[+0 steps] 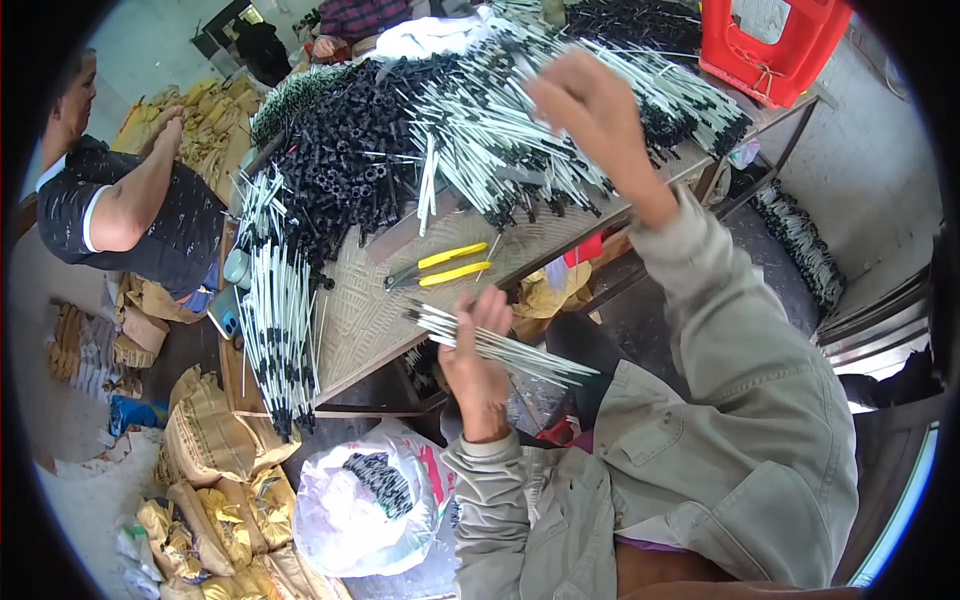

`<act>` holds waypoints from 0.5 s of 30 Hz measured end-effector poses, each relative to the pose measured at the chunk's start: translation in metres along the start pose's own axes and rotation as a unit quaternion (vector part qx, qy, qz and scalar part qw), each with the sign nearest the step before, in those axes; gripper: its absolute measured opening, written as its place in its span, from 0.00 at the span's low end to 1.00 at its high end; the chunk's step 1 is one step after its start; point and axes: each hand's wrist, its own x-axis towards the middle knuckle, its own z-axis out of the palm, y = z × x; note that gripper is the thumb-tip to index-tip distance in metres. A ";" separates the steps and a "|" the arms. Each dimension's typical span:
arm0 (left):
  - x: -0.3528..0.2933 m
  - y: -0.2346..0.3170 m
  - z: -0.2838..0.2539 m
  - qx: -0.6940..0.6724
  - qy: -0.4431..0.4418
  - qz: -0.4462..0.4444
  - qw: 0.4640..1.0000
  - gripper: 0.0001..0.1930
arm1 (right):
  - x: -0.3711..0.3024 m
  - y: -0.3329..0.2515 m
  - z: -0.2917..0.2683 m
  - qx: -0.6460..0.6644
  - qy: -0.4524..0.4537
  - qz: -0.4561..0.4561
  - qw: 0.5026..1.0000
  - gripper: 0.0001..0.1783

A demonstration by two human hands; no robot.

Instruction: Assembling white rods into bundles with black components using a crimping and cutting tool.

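My left hand (474, 365) holds a bundle of thin white rods with black ends (520, 350) in front of the table edge, the thumb lying over them. The rods slant down to the right. Raised over the far part of the table, my right hand (590, 110) is slightly blurred, its fingers curled in; what they hold, if anything, is hard to make out. Beneath and beyond it spreads a large heap of similar white rods (480, 130). Pliers with yellow handles (450, 265) lie on the table (365, 300) near my left hand.
Black plastic fittings (340, 150) are heaped left of the rods, with a stacked rod bundle (275, 330) at the table's left corner. A red plastic stool (775, 50) stands at the far right. Below are a white plastic bag (330, 510) and sacks (215, 430). A co-worker (130, 200) stands left.
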 end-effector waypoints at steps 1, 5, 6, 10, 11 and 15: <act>0.004 0.007 -0.006 -0.001 0.013 0.018 1.000 0.22 | -0.027 -0.013 -0.006 -0.001 -0.019 0.023 1.000 0.06; 0.021 0.013 -0.012 -0.002 0.000 0.001 1.000 0.22 | -0.114 -0.018 -0.021 0.083 -0.023 0.022 0.996 0.02; 0.022 0.010 -0.008 0.007 0.015 0.007 1.000 0.20 | -0.124 -0.016 -0.020 0.087 0.041 0.007 0.995 0.03; 0.010 0.003 0.002 0.023 0.048 0.002 0.999 0.16 | -0.121 -0.014 -0.032 0.236 0.206 0.009 0.950 0.03; 0.007 -0.001 0.004 0.034 0.064 -0.007 0.997 0.16 | -0.117 -0.013 -0.032 0.228 0.192 -0.004 0.954 0.03; -0.012 -0.020 0.005 0.036 0.065 -0.067 0.995 0.18 | -0.119 -0.008 -0.025 0.265 0.156 -0.033 0.951 0.03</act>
